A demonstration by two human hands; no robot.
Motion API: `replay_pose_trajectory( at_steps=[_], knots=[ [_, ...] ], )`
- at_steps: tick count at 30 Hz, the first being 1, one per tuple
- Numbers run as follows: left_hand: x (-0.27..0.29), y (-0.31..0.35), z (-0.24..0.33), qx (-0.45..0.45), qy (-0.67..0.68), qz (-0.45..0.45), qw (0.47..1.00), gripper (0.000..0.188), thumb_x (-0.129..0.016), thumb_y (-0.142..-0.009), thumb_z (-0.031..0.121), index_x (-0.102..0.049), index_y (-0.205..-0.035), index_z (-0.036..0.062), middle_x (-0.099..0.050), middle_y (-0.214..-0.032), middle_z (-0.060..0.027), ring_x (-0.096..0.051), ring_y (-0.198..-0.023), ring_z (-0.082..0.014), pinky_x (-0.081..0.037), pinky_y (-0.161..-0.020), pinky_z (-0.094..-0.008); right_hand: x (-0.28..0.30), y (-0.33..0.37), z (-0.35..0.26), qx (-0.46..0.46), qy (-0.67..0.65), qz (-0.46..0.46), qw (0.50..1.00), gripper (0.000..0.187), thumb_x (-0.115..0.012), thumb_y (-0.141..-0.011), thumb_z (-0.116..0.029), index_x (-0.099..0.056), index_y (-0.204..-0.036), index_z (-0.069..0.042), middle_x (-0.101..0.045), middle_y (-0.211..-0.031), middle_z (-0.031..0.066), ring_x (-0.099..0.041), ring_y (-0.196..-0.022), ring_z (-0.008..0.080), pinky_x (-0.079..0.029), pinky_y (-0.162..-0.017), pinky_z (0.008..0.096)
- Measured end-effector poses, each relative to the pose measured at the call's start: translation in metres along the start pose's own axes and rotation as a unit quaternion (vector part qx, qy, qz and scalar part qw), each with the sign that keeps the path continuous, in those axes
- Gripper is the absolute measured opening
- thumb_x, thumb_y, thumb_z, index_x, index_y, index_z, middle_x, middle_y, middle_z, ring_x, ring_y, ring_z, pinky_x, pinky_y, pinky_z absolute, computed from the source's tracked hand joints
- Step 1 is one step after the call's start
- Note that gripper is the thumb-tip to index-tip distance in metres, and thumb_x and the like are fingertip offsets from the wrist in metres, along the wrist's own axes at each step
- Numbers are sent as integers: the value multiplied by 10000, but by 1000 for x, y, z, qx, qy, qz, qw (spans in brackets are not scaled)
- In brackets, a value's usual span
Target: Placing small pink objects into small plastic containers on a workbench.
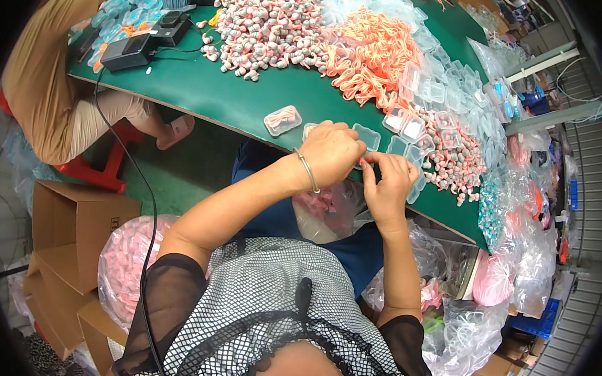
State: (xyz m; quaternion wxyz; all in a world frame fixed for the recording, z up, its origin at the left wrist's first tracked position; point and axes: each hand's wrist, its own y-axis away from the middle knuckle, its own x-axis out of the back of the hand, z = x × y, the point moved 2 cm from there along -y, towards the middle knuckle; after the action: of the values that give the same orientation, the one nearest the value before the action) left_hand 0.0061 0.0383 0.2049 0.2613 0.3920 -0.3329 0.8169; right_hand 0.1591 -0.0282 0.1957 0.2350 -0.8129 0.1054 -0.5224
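Observation:
My left hand is closed, fingers curled down, at the table's near edge; what it grips is hidden beneath it. Close against it, my right hand pinches with thumb and forefinger. A tiny pinkish bit shows at the fingertips, too small to name. Just beyond the hands lies an open see-through plastic case. To their left sits a small closed case with a pale pink cord coiled in it. Right of the hands are more cases and a heap of small grey-and-pink plug-shaped pieces.
On the green table are a large heap of grey-and-pink pieces, bundled orange cords and many see-through cases. Black devices trail a cable. Another person's arm is at left. Cardboard boxes and filled bags stand below.

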Motion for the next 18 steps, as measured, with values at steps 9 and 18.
replay_pose_trajectory(
  at_steps=[9,18],
  knots=[
    [-7,-2,-1,-23,-33,51,998,70,-654,-776,147,-664,-737,90,-630,-739,-85,-615,-795,-287,-459,-705,-405,-1,-1,-2,14,25,1,1000,118,-708,-809,-115,-653,-913,-105,-656,-924,16,-582,-937,224,-320,-917,421],
    [5,5,-5,4,11,53,999,146,-700,-741,156,-685,-873,96,-620,-855,-60,-592,-862,-277,-454,-728,-406,7,-7,3,20,8,-12,1000,124,-687,-806,-88,-663,-926,-108,-659,-931,27,-597,-947,225,-331,-927,425]
  ],
)
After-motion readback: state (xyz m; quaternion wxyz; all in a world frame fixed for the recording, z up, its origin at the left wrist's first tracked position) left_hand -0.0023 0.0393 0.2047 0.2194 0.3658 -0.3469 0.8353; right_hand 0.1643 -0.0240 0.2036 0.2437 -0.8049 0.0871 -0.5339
